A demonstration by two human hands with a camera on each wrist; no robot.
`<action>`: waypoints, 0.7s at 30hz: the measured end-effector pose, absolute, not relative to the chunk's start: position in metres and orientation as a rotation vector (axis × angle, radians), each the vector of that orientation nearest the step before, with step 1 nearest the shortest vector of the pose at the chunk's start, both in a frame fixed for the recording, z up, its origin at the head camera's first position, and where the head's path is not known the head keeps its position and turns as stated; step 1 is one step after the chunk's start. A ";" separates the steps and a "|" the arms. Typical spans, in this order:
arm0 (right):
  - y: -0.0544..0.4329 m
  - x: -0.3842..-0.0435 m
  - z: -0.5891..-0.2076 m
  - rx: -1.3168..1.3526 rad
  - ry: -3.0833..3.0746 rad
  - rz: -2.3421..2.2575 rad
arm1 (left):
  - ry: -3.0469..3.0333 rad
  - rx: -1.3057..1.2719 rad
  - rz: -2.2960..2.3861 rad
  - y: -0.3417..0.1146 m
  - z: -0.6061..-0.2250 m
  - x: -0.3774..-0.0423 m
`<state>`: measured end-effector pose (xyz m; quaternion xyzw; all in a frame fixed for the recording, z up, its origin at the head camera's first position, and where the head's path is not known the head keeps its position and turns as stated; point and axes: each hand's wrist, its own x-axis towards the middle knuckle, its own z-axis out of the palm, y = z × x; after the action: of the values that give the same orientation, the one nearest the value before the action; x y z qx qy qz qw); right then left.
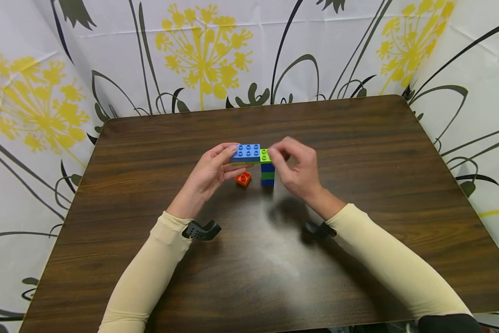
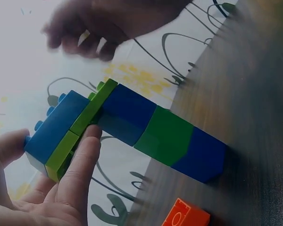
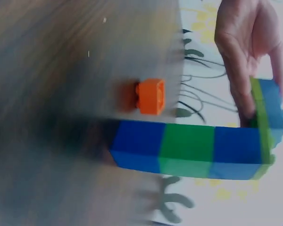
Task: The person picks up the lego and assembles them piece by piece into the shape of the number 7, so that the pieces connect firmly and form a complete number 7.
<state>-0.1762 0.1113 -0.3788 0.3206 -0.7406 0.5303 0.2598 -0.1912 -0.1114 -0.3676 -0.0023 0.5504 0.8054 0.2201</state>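
A column of blue and green toy building bricks (image 1: 267,175) stands upright on the table. Thin lime-green plates (image 1: 264,156) cap it and stick out to the left, with a light-blue brick (image 1: 248,151) on top of that overhang. My left hand (image 1: 209,171) holds the overhanging end, thumb against the light-blue brick and fingers beneath the lime plates. Just right of the column's top is my right hand (image 1: 299,169), fingers loosely bent. The left wrist view shows this right hand (image 2: 99,28) apart from the bricks, holding nothing visible. An orange brick (image 3: 152,96) lies beside the column.
The dark wooden table (image 1: 249,277) reaches back to a patterned curtain (image 1: 249,55) with yellow flowers, which also hangs at both sides. Each wrist wears a black strap, seen at the left wrist strap (image 1: 201,230).
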 end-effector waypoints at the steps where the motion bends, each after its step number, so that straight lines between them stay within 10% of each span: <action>1: 0.110 -0.172 -0.378 0.992 -2.042 1.347 | 1.519 -0.003 2.229 -0.111 -0.368 -0.191; 8: 0.081 -0.152 -0.396 1.582 -2.632 0.425 | 1.545 0.001 2.215 -0.111 -0.367 -0.191; 21: 0.052 -0.159 -0.419 1.359 -2.922 -0.271 | 1.465 0.028 2.239 -0.110 -0.368 -0.190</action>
<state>-0.1586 0.0522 -0.4188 0.4198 -0.9026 -0.0838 -0.0462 -0.1898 -0.1101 -0.3682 0.0103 0.5327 0.8142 0.2306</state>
